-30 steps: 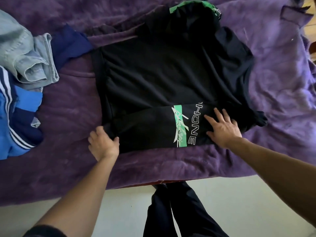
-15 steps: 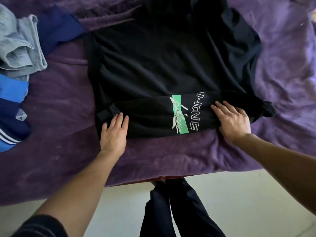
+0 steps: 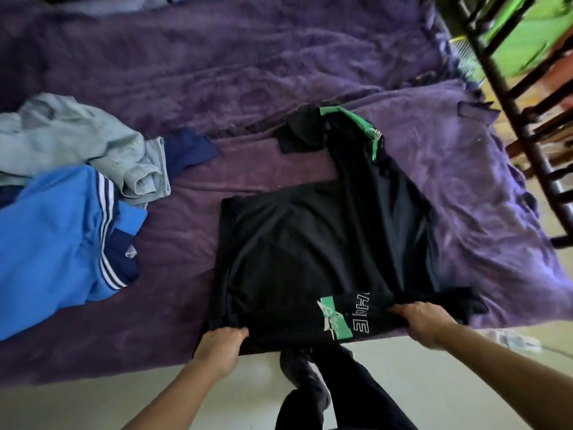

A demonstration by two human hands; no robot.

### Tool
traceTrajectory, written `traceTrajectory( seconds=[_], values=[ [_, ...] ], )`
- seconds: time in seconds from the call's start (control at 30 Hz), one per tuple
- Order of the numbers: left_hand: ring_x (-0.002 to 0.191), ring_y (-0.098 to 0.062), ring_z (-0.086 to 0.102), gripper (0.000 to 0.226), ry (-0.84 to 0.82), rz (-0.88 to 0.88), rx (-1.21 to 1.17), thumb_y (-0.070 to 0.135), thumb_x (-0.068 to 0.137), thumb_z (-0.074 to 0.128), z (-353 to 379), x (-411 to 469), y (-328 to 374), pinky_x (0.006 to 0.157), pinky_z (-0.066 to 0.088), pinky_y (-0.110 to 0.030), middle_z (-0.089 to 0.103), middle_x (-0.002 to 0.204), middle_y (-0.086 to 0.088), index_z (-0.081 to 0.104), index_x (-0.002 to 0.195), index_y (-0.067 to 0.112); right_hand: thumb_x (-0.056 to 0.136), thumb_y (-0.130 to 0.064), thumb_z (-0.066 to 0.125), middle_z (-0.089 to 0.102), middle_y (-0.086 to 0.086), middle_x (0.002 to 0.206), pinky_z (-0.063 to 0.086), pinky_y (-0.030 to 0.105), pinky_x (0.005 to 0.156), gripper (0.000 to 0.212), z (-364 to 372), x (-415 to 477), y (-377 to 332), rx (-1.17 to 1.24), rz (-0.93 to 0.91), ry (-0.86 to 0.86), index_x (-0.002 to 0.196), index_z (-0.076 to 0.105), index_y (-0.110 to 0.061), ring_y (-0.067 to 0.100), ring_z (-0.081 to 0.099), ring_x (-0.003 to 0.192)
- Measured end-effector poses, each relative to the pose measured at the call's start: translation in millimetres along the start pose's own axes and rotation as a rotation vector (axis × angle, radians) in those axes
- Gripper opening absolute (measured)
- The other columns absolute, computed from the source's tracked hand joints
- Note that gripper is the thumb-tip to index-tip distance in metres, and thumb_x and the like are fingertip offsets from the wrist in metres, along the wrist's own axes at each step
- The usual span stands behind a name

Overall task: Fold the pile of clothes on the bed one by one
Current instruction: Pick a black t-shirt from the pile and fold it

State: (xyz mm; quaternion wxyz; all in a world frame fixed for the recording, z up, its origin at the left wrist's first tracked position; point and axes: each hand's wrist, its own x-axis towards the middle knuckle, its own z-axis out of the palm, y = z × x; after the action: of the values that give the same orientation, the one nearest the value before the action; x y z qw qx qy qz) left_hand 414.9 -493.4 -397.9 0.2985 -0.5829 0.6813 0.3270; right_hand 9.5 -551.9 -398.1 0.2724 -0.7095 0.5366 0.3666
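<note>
We find the black sweatshirt (image 3: 310,243) flat at the bed's (image 3: 279,88) near edge, its length running away from us, our left hand (image 3: 221,346) and right hand (image 3: 424,325) both gripping its near edge, so we judge the fold goes forward.

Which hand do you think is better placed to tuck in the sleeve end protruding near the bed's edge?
Probably right: the right hand grips the black hoodie beside that sleeve end; the left hand holds the opposite corner.
</note>
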Motion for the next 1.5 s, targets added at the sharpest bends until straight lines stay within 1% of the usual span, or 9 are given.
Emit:
traceTrajectory(
  seconds=[0.33, 0.57, 0.77, 0.9, 1.0, 1.1, 1.17, 1.33, 1.5],
  values=[
    [0.105, -0.033, 0.061, 0.038, 0.288, -0.204, -0.381, 0.006, 0.079, 0.056, -160, 105, -46, 0.087, 0.05, -0.036, 0.064, 0.116, -0.014, 0.065, 0.112, 0.02, 0.082, -0.046, 0.07, 0.067, 0.008, 0.109, 0.049, 0.034, 0.08, 0.037, -166, 101, 49, 0.184, 0.139, 0.272, 0.113, 0.064, -0.027, 0.029, 0.064, 0.1],
    [0.114, -0.039, 0.044, 0.039, 0.697, -0.303, -0.233, 0.012, 0.085, 0.06, -179, 182, -18, 0.091, 0.041, -0.049, 0.049, 0.125, -0.018, 0.054, 0.124, 0.012, 0.084, -0.012, 0.055, 0.054, 0.016, 0.13, 0.04, 0.051, 0.093, 0.047, -177, 169, 56, 0.153, 0.115, 0.771, 0.13, 0.055, -0.017, 0.038, 0.049, 0.117],
    [0.146, -0.033, 0.011, 0.068, 0.221, -0.19, -0.072, 0.036, 0.095, 0.05, -135, 212, 11, 0.11, 0.029, -0.048, 0.006, 0.16, -0.012, 0.015, 0.152, 0.025, 0.092, -0.04, 0.052, 0.004, -0.002, 0.162, 0.025, 0.042, 0.111, 0.069, -141, 189, 59, 0.038, -0.058, 0.26, 0.151, 0.017, -0.036, 0.016, 0.005, 0.148],
    [0.142, -0.031, 0.02, 0.065, 0.066, -0.19, -0.147, 0.035, 0.095, 0.049, -157, 229, 0, 0.108, 0.033, -0.045, 0.014, 0.158, -0.011, 0.02, 0.151, 0.026, 0.085, -0.054, 0.058, 0.069, -0.001, 0.11, 0.047, 0.032, 0.077, 0.033, -208, 206, 71, 0.377, -0.005, 0.567, 0.104, 0.07, -0.03, 0.024, 0.064, 0.103],
    [0.13, -0.028, 0.039, 0.053, 0.052, -0.216, -0.286, 0.033, 0.094, 0.05, -178, 235, 1, 0.102, 0.04, -0.041, 0.035, 0.145, -0.009, 0.037, 0.144, 0.024, 0.078, -0.057, 0.055, 0.066, 0.005, 0.1, 0.047, 0.036, 0.075, 0.042, -279, 229, 82, 0.627, 0.137, 0.999, 0.098, 0.065, -0.021, 0.03, 0.061, 0.098],
    [0.116, -0.028, 0.051, 0.042, 0.134, -0.254, -0.473, 0.031, 0.093, 0.055, -192, 237, 6, 0.096, 0.045, -0.04, 0.046, 0.132, -0.009, 0.05, 0.133, 0.019, 0.076, -0.054, 0.071, 0.055, 0.009, 0.128, 0.045, 0.04, 0.097, 0.072, -325, 262, 87, 0.894, 0.301, 0.712, 0.132, 0.05, -0.015, 0.027, 0.052, 0.118],
    [0.114, -0.028, 0.054, 0.039, 0.188, -0.256, -0.598, 0.03, 0.092, 0.058, -201, 237, 8, 0.096, 0.045, -0.037, 0.052, 0.128, -0.008, 0.054, 0.129, 0.016, 0.082, -0.036, 0.073, 0.064, 0.01, 0.113, 0.049, 0.035, 0.091, 0.052, -336, 270, 72, 1.034, 0.227, 0.536, 0.125, 0.059, -0.01, 0.021, 0.06, 0.099],
    [0.091, -0.025, 0.065, 0.027, 0.236, -0.354, -1.324, 0.042, 0.094, 0.054, -237, 241, 14, 0.073, 0.05, -0.031, 0.068, 0.1, -0.012, 0.063, 0.104, 0.018, 0.095, -0.023, 0.052, 0.068, 0.011, 0.087, 0.052, 0.039, 0.065, 0.022, -287, 195, 9, 0.606, -0.376, 0.952, 0.107, 0.068, -0.014, 0.031, 0.066, 0.079],
    [0.1, -0.027, 0.066, 0.07, -0.075, -0.329, -1.967, 0.08, 0.072, 0.052, -265, 267, 25, 0.085, 0.053, -0.046, 0.071, 0.109, -0.004, 0.063, 0.117, 0.028, 0.081, -0.024, 0.072, 0.059, -0.001, 0.077, 0.051, 0.028, 0.049, 0.031, -158, 120, -16, 0.251, -0.578, 0.608, 0.111, 0.071, -0.026, 0.019, 0.062, 0.064]
  ],
)
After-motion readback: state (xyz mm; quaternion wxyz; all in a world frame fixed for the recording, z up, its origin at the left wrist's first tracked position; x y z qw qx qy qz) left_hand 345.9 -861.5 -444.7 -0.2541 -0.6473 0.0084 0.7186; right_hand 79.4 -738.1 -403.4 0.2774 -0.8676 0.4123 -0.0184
